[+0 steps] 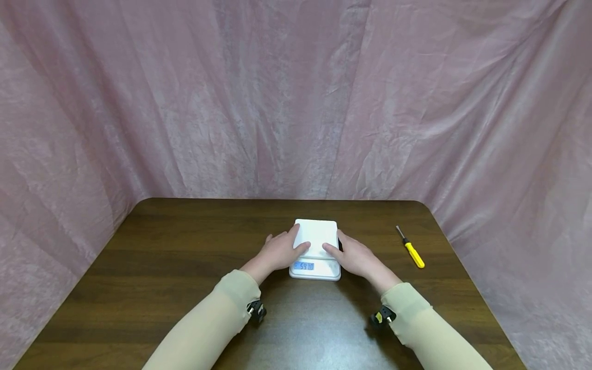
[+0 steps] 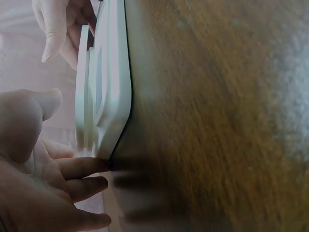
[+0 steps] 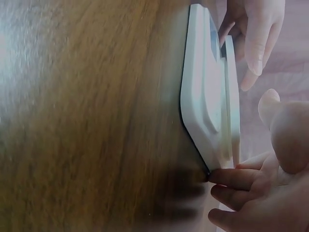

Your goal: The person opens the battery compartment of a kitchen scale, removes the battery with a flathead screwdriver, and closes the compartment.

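A white digital kitchen scale [image 1: 324,270] lies flat on the table, its blue display [image 1: 303,265] lit with digits and facing me. My left hand [image 1: 279,249] is at its left side, my right hand [image 1: 355,255] at its right. In the left wrist view the left fingertips [image 2: 99,166] meet the scale's lower edge, while the thumb [image 2: 50,102] stays raised off the weighing plate [image 2: 82,96]. Likewise in the right wrist view, the right fingertips [image 3: 217,176] are right at the base edge and the thumb [image 3: 269,99] is lifted. Neither hand curls round the scale.
A screwdriver [image 1: 411,250] with a yellow and black handle lies to the right on the brown wooden table [image 1: 185,246]. Pink curtains [image 1: 287,103] hang behind the far edge and at both sides. Small cameras [image 1: 256,311] are strapped at both wrists.
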